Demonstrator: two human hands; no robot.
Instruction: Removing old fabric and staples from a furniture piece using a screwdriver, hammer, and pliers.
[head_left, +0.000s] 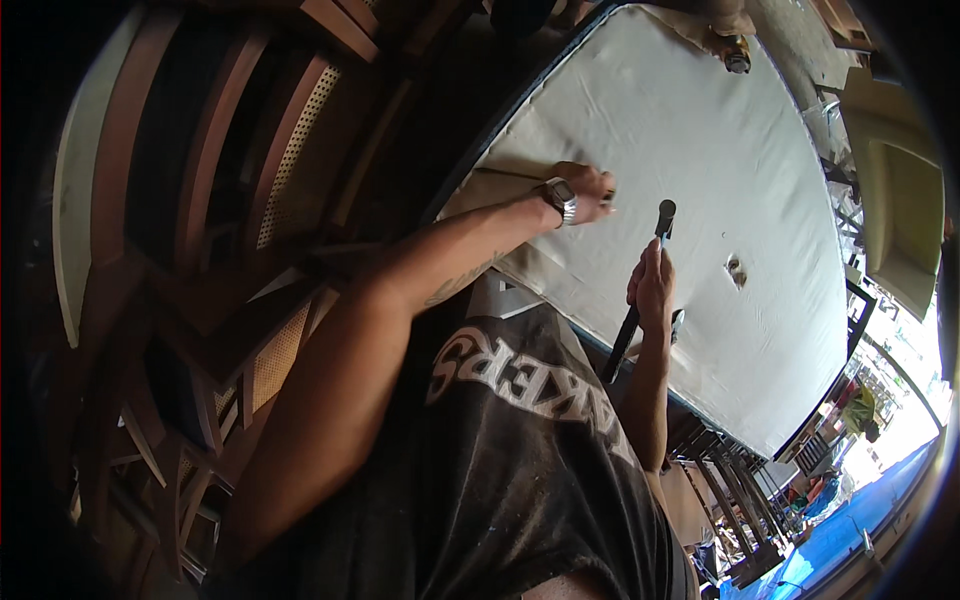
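Observation:
A wide panel covered in off-white fabric (720,150) lies before me. My right hand (652,287) is wrapped round a hammer (622,343), its dark head (667,212) raised above the fabric, pointing away from me. To its left, my left hand (590,195) rests at the fabric with its fingers closed. A small dark bit shows at the fingertips, too small to name. A wristwatch (562,200) is on that wrist. Right of the hammer, a small dark and brownish patch (736,270) marks the fabric; whether it is a hole or loose bits, I cannot tell.
At the far edge another person's hand (733,20) is beside a dark, shiny yellowish object (737,55). Wooden frames with woven cane (292,155) are stacked at left. A yellowish-green seat-like piece (903,210) stands at right, and blue sheeting (850,540) lies at lower right.

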